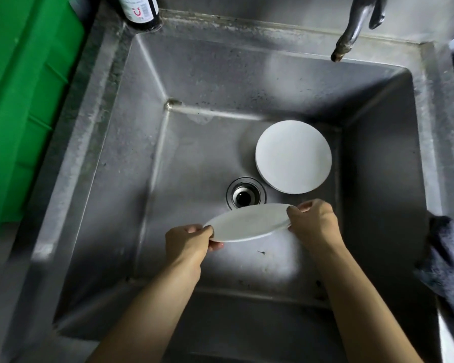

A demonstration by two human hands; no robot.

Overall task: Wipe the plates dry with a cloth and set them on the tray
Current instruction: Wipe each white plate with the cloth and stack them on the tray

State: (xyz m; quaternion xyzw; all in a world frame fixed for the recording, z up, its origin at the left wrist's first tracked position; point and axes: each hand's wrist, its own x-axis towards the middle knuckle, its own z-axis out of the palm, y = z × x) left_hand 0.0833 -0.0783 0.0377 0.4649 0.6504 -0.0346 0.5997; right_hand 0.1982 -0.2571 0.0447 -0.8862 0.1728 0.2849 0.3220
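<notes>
— How far along is it?
— Early. In the head view, left hand and right hand pinch 1 white plate over the sink; another plate lies inside.
— The cloth?
— A dark cloth waits unused; no tray visible.

White plate between both hands
</notes>
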